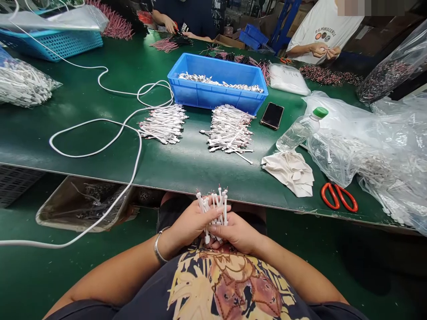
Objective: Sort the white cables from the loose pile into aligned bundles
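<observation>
My left hand (pixel 193 220) and my right hand (pixel 236 231) meet in front of my body, just off the table's near edge. Both are closed around one bundle of short white cables (pixel 216 206), which stand roughly upright with their tips above the fingers. The lower part of the bundle is partly hidden by my fingers. Beyond the edge lie two piles of similar white cables, a left pile (pixel 164 124) and a right pile (pixel 231 129). Behind them is a blue bin (pixel 213 95) holding more small white pieces.
Right of the piles are a phone (pixel 272 116), a bottle (pixel 296 131), a cloth (pixel 290 172), red-handled scissors (pixel 338 197) and plastic bags (pixel 376 155). A white cord (pixel 96 153) loops over the left side and off the edge. Two people sit across the table.
</observation>
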Motion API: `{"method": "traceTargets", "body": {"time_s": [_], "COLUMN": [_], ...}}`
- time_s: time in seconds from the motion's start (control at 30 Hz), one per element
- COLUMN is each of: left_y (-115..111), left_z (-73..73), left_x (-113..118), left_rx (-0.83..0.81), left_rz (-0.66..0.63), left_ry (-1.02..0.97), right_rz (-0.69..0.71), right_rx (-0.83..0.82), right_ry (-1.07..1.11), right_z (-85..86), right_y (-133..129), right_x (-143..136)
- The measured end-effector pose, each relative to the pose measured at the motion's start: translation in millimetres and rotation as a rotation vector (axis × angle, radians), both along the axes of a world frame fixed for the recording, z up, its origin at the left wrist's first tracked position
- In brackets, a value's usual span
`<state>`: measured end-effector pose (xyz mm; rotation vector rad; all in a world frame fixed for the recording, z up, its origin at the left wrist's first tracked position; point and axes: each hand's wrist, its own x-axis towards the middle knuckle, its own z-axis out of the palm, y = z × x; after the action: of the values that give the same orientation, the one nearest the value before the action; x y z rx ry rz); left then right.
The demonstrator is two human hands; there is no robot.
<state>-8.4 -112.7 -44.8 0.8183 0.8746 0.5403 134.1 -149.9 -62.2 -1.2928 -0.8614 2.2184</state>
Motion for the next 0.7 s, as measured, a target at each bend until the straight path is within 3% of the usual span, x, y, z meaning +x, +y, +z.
{"method": "traceTargets", "body": {"time_s": [0.27,0.47,0.7], "left_y": [13,17,41], "left_z": [6.2,12.7,37.1], "left_x": [2,7,14], "left_rx": [-0.012,0.042,0.052], "left_rz": [-0.072,-0.085,0.044], "left_ry": [-0.009,-0.042,-0.149], "right_rz": [0.047,-0.009,-0.032], "right_rx": [0.034,0.035,0.141], "right_ry": [-0.012,0.011,0.063], "right_z": [6.1,9.3,26.3], "right_y": [2,5,25], "right_x": [0,-1,16]}}
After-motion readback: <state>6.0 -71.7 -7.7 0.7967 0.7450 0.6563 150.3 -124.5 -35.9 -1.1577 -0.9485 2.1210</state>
